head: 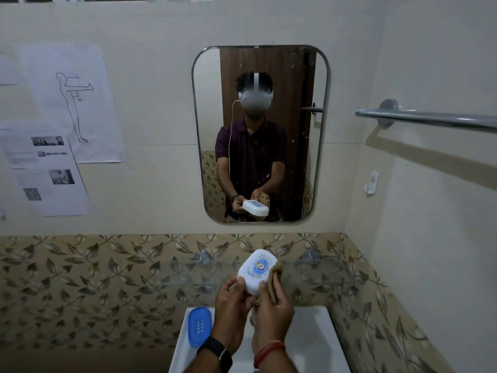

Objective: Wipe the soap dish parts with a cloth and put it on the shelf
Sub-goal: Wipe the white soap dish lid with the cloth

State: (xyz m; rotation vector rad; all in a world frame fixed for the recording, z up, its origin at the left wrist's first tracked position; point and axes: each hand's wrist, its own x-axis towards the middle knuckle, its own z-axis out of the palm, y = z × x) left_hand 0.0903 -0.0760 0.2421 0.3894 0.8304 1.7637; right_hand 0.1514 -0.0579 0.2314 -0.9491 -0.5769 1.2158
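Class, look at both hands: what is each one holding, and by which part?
Left hand grips the white soap dish lid at its near end. Right hand holds the brown cloth bunched against the lid's right edge.

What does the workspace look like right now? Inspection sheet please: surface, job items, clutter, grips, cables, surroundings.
Surface: white sink below; glass shelf on the leaf-pattern tile, bare where visible.
Job's things: white soap dish lid held up over the sink; brown cloth against its right side; blue soap dish tray lying on the sink's left rim.
Clutter: nothing seen.
Grips: left hand grips the lid; right hand holds the cloth.
Cables: headset cable seen only in the mirror reflection.
Surroundings: papers taped to the left wall; towel bar and wall hook on the right.
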